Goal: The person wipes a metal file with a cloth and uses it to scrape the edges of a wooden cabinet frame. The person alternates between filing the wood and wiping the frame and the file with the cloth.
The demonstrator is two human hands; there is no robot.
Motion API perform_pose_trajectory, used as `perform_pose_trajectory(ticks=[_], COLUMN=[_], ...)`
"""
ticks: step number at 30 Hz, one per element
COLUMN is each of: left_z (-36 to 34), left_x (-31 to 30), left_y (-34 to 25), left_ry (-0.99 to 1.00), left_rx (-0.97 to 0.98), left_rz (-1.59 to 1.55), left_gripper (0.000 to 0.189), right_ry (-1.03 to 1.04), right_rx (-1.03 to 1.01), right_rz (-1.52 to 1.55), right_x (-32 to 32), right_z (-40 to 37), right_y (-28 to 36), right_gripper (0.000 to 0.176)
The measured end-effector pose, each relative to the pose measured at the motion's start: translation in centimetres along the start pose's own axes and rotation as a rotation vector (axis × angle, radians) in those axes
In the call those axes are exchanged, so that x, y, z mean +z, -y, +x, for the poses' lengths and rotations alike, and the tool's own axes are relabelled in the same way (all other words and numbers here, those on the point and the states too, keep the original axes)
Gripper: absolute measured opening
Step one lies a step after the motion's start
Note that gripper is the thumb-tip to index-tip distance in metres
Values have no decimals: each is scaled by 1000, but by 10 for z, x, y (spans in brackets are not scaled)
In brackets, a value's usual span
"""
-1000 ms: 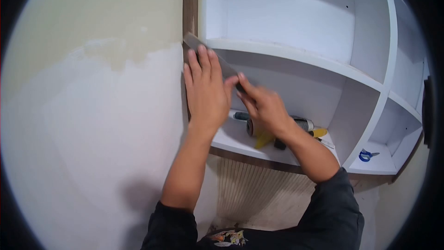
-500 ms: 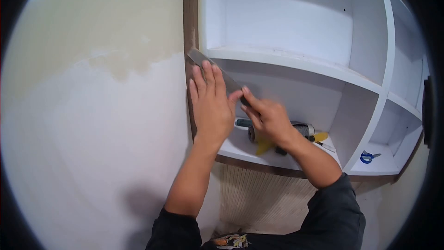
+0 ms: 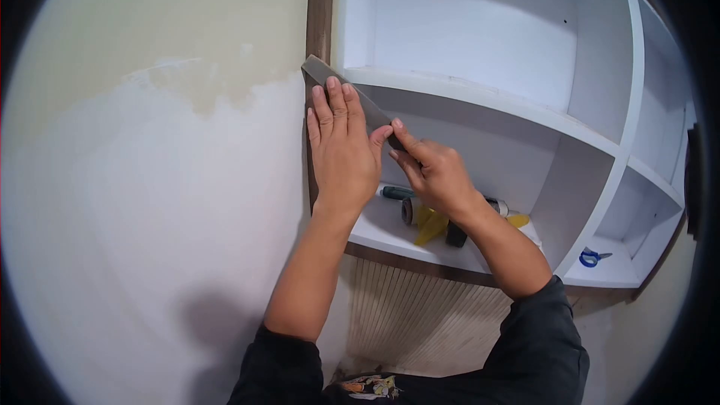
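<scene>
A long flat grey bar, like a flat file [image 3: 360, 101], lies slanted across the brown wooden edge strip [image 3: 321, 11] of a white shelf unit [image 3: 480, 94]. Its upper end reaches the line where strip and painted wall meet. My left hand [image 3: 343, 157] rests flat on the bar, fingers stretched along it and thumb out to the side. Lower down, my right hand [image 3: 439, 172] grips the bar's dark lower end between thumb and fingers. The underside of the bar is hidden.
On the lower shelf, partly behind my right arm, are a grey roll [image 3: 409, 211], a yellow piece [image 3: 431, 226] and a dark green tool [image 3: 397, 193]. Blue-handled scissors [image 3: 592, 257] lie in the right compartment. The wall [image 3: 187, 165] at left is patchy cream and white.
Both hands and the bar have slid up and slightly left along the wooden strip. The view has shifted a little too. My grip looks the same.
</scene>
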State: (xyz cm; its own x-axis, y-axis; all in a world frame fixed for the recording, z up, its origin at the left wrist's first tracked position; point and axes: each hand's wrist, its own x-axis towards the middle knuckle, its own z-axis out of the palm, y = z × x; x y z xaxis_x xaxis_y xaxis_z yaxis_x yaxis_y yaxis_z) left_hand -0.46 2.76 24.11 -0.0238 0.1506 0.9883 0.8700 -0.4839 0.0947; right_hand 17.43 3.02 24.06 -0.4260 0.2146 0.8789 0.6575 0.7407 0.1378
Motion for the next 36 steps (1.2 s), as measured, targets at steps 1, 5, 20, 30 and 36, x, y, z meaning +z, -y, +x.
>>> perform_pose_trajectory(ticks=[1,5,20,30,36], left_z=[-1,-12,-13,-31,-15], left_x=[-1,9,5,2,10], left_y=[-1,0,-8,-8,-7], left_ry=[9,-4,45,40,-1], left_rx=[-5,33,-25,-21,-56], left_rz=[-11,-3,-13,-26,-46], left_gripper=[74,73,77,76,76], right_ry=[1,-5,72,96,95], right_rx=[4,-1,-4,4,2], right_rz=[-8,3,-72,-74,-46], right_x=[0,-3,-14,-13,-17], right_z=[-7,-16,-13,-20,0], right_y=[-1,-5,1,1,-4], right_gripper=[60,61,61,63,62])
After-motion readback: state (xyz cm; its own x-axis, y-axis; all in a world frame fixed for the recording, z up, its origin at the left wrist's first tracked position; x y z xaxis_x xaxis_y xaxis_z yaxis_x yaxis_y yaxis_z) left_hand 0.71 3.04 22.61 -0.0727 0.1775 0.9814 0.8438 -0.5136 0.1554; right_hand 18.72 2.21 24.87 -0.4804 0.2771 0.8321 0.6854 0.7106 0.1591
